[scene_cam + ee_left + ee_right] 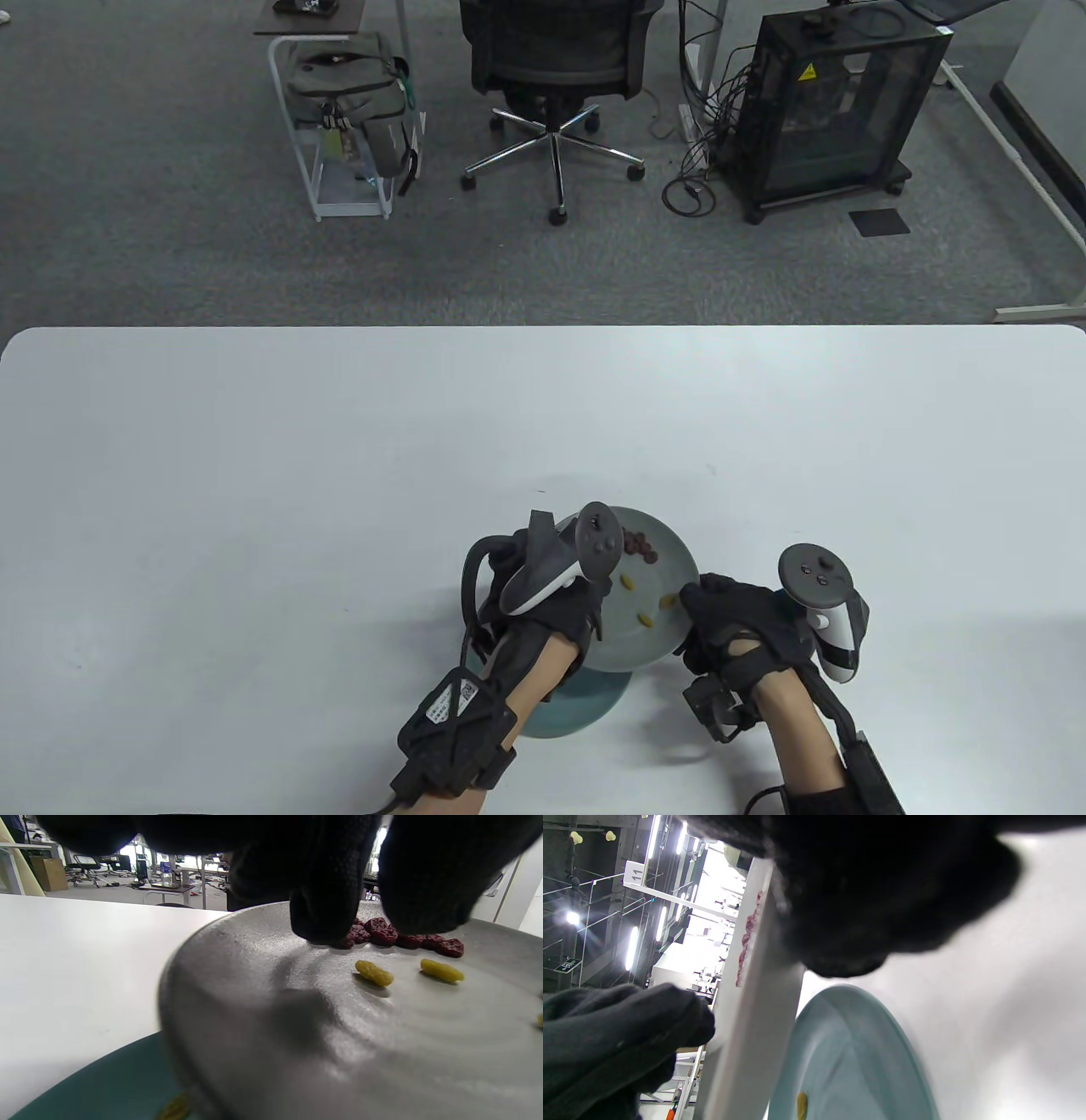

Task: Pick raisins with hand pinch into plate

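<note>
A grey plate (657, 569) is held tilted above a teal plate (577, 713) near the table's front edge. It carries a few yellow raisins (629, 582) and a cluster of dark red dried fruit (640, 543). My right hand (691, 615) grips the grey plate's right rim, seen edge-on in the right wrist view (755, 1018). My left hand (598, 611) hangs over the plate's left side. In the left wrist view its fingertips (322, 921) are apart and reach down by the red fruit (384, 935), close to two yellow raisins (374, 973). One raisin (801, 1105) lies on the teal plate (848, 1060).
The white table (339, 475) stretches wide to the left and behind the plates. Two small specks (711, 466) lie on it behind the plate. An office chair (551, 76), a bag rack and a black cabinet stand on the floor beyond the far edge.
</note>
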The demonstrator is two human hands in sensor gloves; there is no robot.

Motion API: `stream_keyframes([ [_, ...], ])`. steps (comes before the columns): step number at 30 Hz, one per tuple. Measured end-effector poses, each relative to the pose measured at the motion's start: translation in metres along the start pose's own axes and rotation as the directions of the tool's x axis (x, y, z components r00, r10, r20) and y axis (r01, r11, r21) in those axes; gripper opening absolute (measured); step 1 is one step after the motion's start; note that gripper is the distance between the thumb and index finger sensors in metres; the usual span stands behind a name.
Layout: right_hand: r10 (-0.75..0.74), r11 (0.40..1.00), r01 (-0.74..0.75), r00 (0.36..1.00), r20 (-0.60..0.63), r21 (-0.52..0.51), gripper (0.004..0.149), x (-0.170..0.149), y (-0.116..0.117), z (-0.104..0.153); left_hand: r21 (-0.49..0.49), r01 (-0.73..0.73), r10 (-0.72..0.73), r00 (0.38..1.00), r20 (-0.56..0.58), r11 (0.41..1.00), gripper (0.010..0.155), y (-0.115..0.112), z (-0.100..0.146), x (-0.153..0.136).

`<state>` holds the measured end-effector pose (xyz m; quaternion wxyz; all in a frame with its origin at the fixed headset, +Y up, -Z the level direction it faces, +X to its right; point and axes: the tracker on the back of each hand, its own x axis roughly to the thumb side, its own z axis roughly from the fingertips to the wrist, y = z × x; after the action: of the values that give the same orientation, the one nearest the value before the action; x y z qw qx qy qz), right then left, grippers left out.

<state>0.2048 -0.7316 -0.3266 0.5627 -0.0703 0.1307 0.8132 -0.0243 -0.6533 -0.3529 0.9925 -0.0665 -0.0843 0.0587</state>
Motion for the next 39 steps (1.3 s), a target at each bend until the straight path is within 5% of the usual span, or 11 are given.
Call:
stream_keyframes([
  [19, -0.006, 1.0, 0.006, 1.0, 0.01, 0.015, 0.053, -0.001, 0.001, -0.002, -0.047, 0.024, -0.029, 0.993, -0.118, 0.999, 0.053, -0.014, -0.019, 0.005],
  [39, -0.047, 0.997, 0.048, 0.999, -0.009, 0.056, 0.053, -0.002, 0.0, -0.003, -0.076, 0.013, -0.022, 0.993, -0.115, 0.997, 0.043, -0.017, -0.022, 0.008],
])
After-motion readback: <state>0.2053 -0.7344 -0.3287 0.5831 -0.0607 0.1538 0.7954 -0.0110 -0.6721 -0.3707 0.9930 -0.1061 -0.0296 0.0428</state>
